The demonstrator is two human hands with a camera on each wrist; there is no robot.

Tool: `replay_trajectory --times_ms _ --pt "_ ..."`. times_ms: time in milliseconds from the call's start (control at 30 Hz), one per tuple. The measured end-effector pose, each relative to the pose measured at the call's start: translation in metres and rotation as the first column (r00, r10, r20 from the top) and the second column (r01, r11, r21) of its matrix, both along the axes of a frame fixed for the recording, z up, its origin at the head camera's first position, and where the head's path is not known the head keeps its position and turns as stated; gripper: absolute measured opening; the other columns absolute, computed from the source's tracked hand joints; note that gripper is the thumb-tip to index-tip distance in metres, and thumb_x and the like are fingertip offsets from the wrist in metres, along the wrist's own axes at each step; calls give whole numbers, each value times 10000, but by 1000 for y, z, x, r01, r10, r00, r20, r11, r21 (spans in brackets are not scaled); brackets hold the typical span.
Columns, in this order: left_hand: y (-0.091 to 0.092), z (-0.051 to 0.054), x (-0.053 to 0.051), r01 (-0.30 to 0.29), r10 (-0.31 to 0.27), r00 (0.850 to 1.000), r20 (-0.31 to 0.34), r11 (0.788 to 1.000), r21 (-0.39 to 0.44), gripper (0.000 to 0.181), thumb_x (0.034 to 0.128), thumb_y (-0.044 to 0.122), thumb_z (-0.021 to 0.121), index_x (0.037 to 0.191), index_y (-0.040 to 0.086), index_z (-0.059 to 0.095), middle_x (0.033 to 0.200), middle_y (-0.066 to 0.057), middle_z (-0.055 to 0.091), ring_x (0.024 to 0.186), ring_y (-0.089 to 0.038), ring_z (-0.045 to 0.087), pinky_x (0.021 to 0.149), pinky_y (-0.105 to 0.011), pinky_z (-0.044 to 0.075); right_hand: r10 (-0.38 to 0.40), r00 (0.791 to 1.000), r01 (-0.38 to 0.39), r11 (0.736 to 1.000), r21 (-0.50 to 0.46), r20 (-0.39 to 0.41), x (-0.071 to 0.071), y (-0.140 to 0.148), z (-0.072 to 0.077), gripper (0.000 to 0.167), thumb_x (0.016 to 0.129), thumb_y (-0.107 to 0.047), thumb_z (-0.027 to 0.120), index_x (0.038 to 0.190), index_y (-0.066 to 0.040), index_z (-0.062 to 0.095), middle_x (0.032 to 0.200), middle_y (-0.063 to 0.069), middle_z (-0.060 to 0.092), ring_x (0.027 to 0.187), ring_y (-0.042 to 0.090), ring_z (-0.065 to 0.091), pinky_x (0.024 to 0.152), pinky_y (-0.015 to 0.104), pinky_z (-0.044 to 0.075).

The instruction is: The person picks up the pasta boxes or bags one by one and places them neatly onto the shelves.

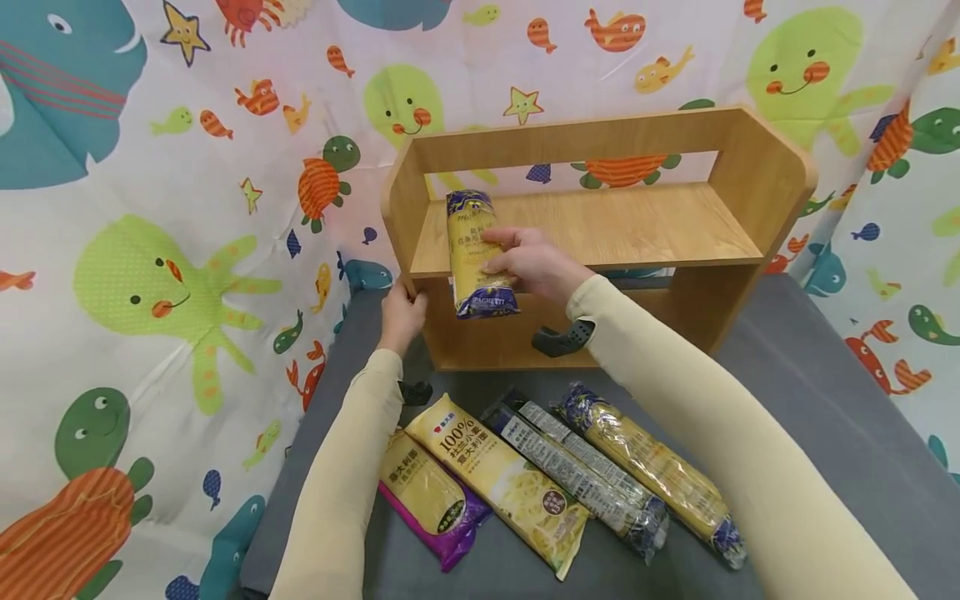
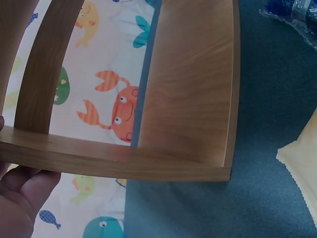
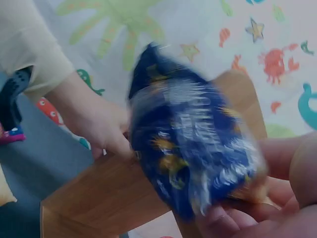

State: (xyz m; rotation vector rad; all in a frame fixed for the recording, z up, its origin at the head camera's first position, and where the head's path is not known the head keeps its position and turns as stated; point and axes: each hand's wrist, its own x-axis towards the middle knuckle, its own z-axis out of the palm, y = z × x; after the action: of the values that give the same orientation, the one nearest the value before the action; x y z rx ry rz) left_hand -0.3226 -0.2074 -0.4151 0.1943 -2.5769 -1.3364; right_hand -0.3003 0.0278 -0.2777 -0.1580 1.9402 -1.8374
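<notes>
While the background is filled by a white cloth printed with sea animals (image 1: 442,42), the foreground is taken up by one flat grey tabletop (image 1: 795,358), on which one light-brown wooden shelf unit (image 1: 637,221) with two tiers is set. Four long packets are laid slantwise in a row before it: one cream-and-yellow packet marked 100% (image 1: 502,487), one dark-blue packet with white label panels (image 1: 581,471), one clear-and-yellow packet with blue ends (image 1: 652,467) and, leftmost, one purple-edged yellow packet (image 1: 427,487). A fifth, one yellow plastic packet with dark-blue ends (image 1: 468,250), is held tilted at the left end of the upper tier, its lower end reaching past the front edge; whether the board is touched cannot be told. It is pinched between the thumb and fingers of the right hand (image 1: 536,262). By the curled fingers of the left hand (image 1: 402,317), the unit's left side panel is gripped at its edge.
</notes>
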Motion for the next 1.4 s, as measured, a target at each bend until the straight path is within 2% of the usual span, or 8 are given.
replay_trajectory --times_ms 100,200,300,833,1067,1233,1300,1400 --pt "5 2 -1 5 -5 1000 -4 1000 -8 487 1040 200 529 1504 87 435 1473 -221 561 1298 -406 602 1070 -551 498 -3 998 0 999 -44 -62 -7 -3 -3 733 964 99 540 1613 -134 291 1574 159 413 1192 253 565 698 202 518" --pt "9 3 -2 15 -15 1000 -8 1000 -11 487 1045 214 532 1506 95 429 1472 -217 563 1281 -401 612 1067 -549 502 -31 990 23 998 -58 -139 -13 -5 -6 755 941 143 519 1613 -87 264 1625 168 366 1356 294 531 952 296 571" --pt "12 3 -3 16 -16 1000 -10 1000 -27 471 1048 252 534 1482 89 451 1435 -215 592 1221 -388 639 1042 -543 524 -56 986 46 997 -70 -156 -16 -8 -11 707 951 147 519 1595 -45 298 1642 155 350 1430 314 487 1117 421 485" --pt "17 -7 0 25 -26 999 26 1000 13 514 1048 361 529 1502 140 433 1467 -174 575 1205 -349 633 1058 -543 514 -59 986 43 994 -101 -155 -14 12 -16 649 1006 17 542 1597 -32 279 1668 162 291 1462 314 450 1177 417 420" --pt "8 -8 0 31 -30 999 15 999 -13 491 1032 326 560 1459 103 463 1441 -191 588 1240 -374 619 1087 -549 490 52 961 -35 997 70 -272 14 90 -4 645 1026 -78 546 1607 -57 267 1655 220 298 1456 371 438 1138 442 463" --pt "3 -4 1 41 -41 999 24 999 -6 509 1030 323 570 1473 103 452 1465 -193 569 1272 -388 601 1107 -563 465 84 942 -13 977 214 -324 45 171 -9 681 1009 -114 584 1613 -97 271 1613 215 387 1240 98 626 925 219 574" --pt "1 -3 1 36 -36 999 29 999 -11 509 1032 322 564 1478 104 448 1470 -192 566 1280 -389 599 1106 -562 467 78 942 2 971 238 -327 56 204 -14 671 1012 -113 588 1610 -113 285 1533 93 525 1121 -9 654 871 195 581" --pt "-2 0 1 24 -24 999 36 1000 -17 509 1041 311 551 1492 106 435 1489 -185 554 1303 -385 590 1117 -556 458 65 941 27 964 266 -331 70 249 -27 574 1028 -104 562 1551 -280 405 1322 -143 650 1049 -64 670 827 197 593"
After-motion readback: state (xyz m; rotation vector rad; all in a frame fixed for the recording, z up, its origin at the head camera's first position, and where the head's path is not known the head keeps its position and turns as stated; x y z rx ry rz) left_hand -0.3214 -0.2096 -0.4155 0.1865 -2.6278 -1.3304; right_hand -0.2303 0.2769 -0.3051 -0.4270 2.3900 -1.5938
